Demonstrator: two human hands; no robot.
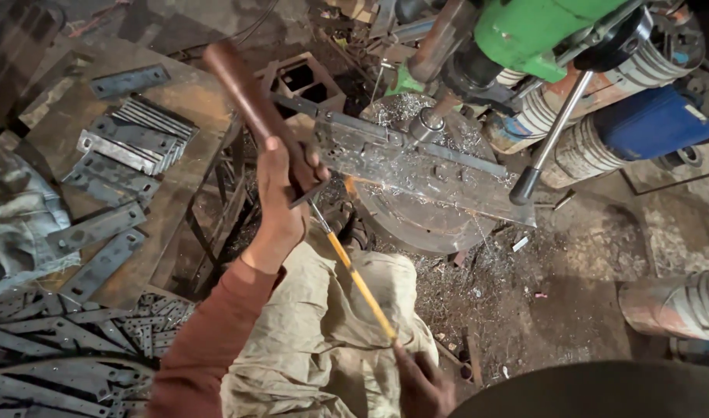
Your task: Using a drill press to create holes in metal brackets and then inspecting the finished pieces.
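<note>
The left hand (pixel 281 182) is wrapping its fingers tight around a flat steel bar (pixel 447 159), pressing it down on the round drill-press table (pixel 428 220) so the strip is staying put under the drill chuck (pixel 429 122); a worn brown wooden handle (pixel 242 85) is rising from behind that fist toward eleven o'clock, though I cannot tell whether the fist is gripping it too. The right hand (pixel 420 383), low at six o'clock, is closing around the end of a thin yellow-handled brush (pixel 354 275), angling its tip up toward the bar, seemingly to reach the spot being drilled while keeping the fingers clear of the spindle. Bright, curly metal shavings (pixel 404 108) are littering the table and the dark floor (pixel 571 302) around it. Above, at one o'clock, the green cast drill head (pixel 540 31) is overhanging the work, with its steel feed lever (pixel 551 135) ending in a black knob. At nine o'clock a rusty steel desk (pixel 176 224) is carrying stacked, punched flat plates (pixel 134 135), grey and dull, and more strips (pixel 68 356) are lying heaped at seven o'clock. A blue drum (pixel 656 120) is standing at two o'clock.
</note>
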